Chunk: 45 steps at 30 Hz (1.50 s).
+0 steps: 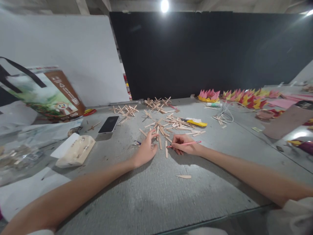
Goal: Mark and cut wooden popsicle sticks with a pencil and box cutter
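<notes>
We hold a pink pencil (pixel 184 143) in our right hand (pixel 184 147), fingers closed around it, its tip on a wooden stick (pixel 166 149) lying flat on the grey table (pixel 151 195). Our left hand (pixel 146 150) is open, fingertips pressing near the loose sticks (pixel 160 130) just beyond. To mark well, we should pin the stick firmly (it slides easily, we think). A yellow cutter (pixel 195 123) lies farther right, a phone (pixel 109 124) far left.

1. Counter (pixel 156 195): grey, matt, finely textured surface.
2. Craft sticks (pixel 166 125): pale bare wood, unvarnished.
3. Pencil (pixel 186 143): pink, smooth coating.
4. Phone (pixel 109 124): glossy black glass face.
5. Folded flowers (pixel 244 98): coloured matt paper.
6. Bag (pixel 46 94): printed, slightly glossy.
</notes>
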Tool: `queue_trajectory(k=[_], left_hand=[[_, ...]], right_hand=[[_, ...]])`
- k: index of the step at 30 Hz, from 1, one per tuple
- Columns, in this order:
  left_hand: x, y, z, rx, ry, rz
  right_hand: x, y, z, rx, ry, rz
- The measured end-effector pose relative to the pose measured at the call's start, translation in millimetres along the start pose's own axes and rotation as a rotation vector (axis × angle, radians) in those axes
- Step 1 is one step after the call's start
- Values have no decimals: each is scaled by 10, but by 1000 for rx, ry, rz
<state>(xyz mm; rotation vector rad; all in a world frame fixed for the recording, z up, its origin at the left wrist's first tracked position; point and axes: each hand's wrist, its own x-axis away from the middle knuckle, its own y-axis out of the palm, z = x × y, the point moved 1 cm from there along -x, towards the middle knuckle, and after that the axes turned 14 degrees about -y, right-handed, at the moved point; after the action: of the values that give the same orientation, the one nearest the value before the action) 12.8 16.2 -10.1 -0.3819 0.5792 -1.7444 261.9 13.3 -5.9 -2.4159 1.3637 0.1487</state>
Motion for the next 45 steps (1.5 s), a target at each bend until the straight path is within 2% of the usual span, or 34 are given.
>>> queue_trajectory(k=[4, 8, 13, 18, 24, 33, 45], left_hand=[[19, 3, 5, -129, 88, 5], [42, 2, 34, -220, 121, 9], [49, 14, 42, -298, 171, -2], [102, -4, 81, -365, 244, -94], [149, -38, 149, -387, 215, -195], [135, -26, 126, -388, 190, -200], [157, -41, 200, -356, 185, -200]], right_hand=[[1, -4, 12, -1, -14, -23], [-1, -5, 33, 3, -3, 8], [-4, -8, 55, 16, -14, -16], [5, -16, 34, 28, -38, -26], [20, -20, 16, 48, -43, -25], [23, -14, 25, 49, -64, -34], [28, -30, 58, 38, -86, -62]])
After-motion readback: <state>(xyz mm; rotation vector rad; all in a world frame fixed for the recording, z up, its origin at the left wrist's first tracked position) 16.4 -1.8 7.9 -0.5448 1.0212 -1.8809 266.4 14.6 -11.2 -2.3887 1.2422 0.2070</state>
